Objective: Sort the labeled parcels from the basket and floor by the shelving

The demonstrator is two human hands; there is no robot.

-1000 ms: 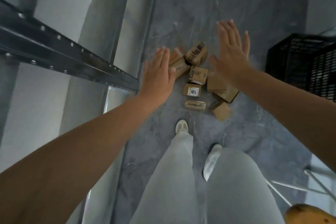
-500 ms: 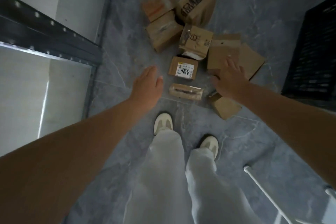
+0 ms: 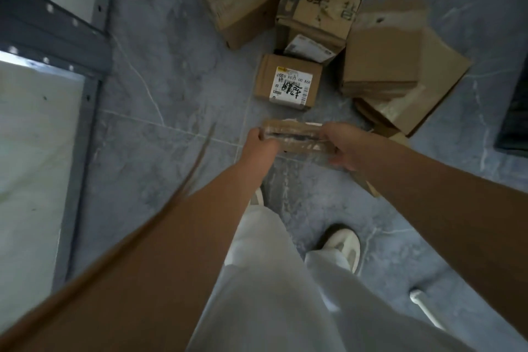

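Observation:
A small flat taped cardboard parcel [image 3: 294, 137] is held between both hands just above the grey floor. My left hand [image 3: 261, 146] grips its left end and my right hand [image 3: 344, 146] grips its right end. Just beyond it lies a small box with a white shipping label [image 3: 288, 81]. Further back sits a heap of several brown parcels, among them one with black handwriting [image 3: 323, 0] and a plain one [image 3: 383, 63] on the right.
Grey metal shelving [image 3: 51, 37] with a pale shelf board runs along the left. A black basket [image 3: 514, 100] edges in at the right. My legs and white shoes [image 3: 343, 246] stand below the hands. A white tube [image 3: 425, 308] lies bottom right.
I have bent closer to the floor. Both hands, open above the heap before, have come down and taken hold of the flat taped parcel at its two ends.

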